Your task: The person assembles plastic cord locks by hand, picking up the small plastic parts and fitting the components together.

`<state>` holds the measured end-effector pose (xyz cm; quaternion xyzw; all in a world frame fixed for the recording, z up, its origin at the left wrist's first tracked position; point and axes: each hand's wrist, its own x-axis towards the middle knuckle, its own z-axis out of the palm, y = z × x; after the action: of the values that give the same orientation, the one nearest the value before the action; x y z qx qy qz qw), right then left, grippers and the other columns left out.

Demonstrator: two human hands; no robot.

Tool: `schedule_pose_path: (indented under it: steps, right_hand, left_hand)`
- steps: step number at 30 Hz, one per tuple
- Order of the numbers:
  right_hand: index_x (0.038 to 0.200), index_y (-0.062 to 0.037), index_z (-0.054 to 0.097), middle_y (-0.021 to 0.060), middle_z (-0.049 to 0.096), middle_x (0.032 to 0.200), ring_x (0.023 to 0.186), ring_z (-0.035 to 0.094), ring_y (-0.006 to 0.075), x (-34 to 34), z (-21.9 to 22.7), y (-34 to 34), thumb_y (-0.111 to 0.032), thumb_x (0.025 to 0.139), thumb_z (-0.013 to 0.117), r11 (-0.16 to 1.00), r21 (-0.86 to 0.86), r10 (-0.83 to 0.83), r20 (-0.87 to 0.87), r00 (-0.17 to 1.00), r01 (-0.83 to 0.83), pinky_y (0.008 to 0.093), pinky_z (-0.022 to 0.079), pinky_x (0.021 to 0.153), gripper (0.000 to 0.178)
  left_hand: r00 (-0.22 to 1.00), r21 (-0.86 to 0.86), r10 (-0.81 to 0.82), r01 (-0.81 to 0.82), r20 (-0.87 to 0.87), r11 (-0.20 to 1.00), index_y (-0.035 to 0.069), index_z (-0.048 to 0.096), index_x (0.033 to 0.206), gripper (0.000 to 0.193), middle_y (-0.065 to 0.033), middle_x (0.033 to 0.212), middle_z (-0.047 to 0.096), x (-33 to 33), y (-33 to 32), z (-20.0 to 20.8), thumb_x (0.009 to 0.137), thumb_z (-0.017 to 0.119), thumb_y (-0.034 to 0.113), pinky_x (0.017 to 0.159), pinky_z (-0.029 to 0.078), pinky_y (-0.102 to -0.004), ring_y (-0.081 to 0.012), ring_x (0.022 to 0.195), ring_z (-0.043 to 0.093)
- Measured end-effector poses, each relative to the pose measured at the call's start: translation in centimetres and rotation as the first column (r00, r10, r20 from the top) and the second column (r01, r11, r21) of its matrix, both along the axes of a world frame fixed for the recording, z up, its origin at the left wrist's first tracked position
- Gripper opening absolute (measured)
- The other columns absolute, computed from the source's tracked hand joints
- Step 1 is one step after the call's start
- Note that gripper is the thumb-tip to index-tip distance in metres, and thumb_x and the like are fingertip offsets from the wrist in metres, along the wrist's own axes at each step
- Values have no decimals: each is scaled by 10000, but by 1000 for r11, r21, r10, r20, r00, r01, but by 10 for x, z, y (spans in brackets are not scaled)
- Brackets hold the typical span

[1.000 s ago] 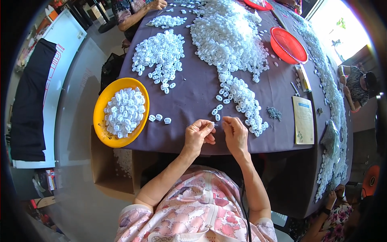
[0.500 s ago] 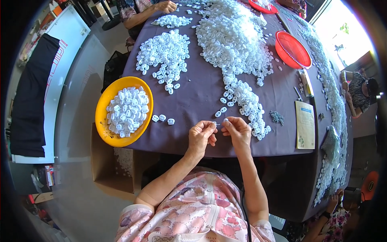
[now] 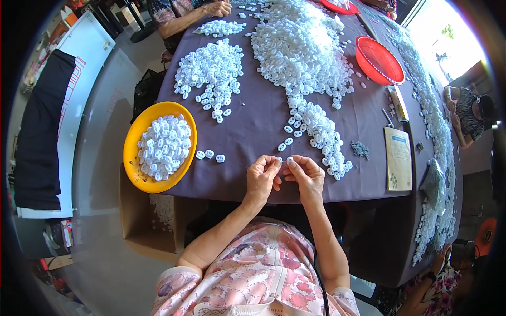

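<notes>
Near the table's front edge, my left hand (image 3: 262,176) pinches a small white plastic piece (image 3: 280,159) between thumb and fingertips. Close on its right, my right hand (image 3: 307,178) is closed on another small white plastic piece (image 3: 290,159). The two pieces nearly meet; whether they touch I cannot tell. A trail of loose white oval two-hole pieces (image 3: 322,126) runs down toward my right hand from a large heap (image 3: 300,52). To the left lie three thicker white pieces (image 3: 209,154), beside a yellow bowl (image 3: 130,168) filled with similar ones.
A dark cloth covers the table (image 3: 242,126). On the right are a red basket (image 3: 367,47), a brown envelope (image 3: 399,163) and a small grey-green pile (image 3: 360,149). A cardboard box (image 3: 147,231) stands below the bowl. Another person's hand (image 3: 218,9) works at the far left.
My right hand has come left, closing the gap between the two pieces at my fingertips. The left hand stays nearly in place. The table scene has shifted slightly left in view.
</notes>
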<state>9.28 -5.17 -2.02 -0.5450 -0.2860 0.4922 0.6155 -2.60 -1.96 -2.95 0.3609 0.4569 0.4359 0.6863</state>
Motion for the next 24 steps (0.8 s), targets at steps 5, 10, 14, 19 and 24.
schedule_pose_path:
  steps: [5,10,14,19,24]
  right_hand:
    - [963,17,639,49,666,823,701,639,92,-2,0,0,-53,859,630,1000,-5,1,32,999,0,204,525,586,126]
    - [962,12,640,36,663,823,709,638,88,-4,-2,1,-49,853,638,1000,15,-21,30,999,21,197,518,587,125]
    - [964,9,644,29,664,825,714,633,78,-6,-2,1,-48,849,647,999,31,-25,52,998,24,189,505,588,129]
    - [955,6,662,29,667,821,707,623,70,-8,-6,-1,-37,843,652,998,61,-38,71,997,34,186,498,588,120]
    - [947,0,677,30,666,820,703,600,54,-7,-5,-1,-18,830,659,997,58,-51,57,997,48,184,503,581,119]
  left_hand:
    - [1000,29,-3,3,-14,1000,29,604,898,131,-7,713,596,1,-1,0,906,583,158,380,415,-182,-39,497,511]
    - [1000,31,-12,13,-28,999,31,603,897,123,-7,722,603,1,-1,0,912,570,148,382,414,-181,-37,497,502]
    - [999,25,-3,4,-32,1000,32,603,899,116,-7,723,604,2,-2,1,914,567,141,385,412,-180,-35,495,497]
    - [999,19,8,-7,-37,1000,37,620,898,109,2,715,613,4,-2,2,908,580,137,390,404,-171,-28,494,492]
    - [998,-19,48,-47,42,999,39,646,890,111,-4,729,639,6,-4,1,898,598,139,404,406,-172,-31,507,515]
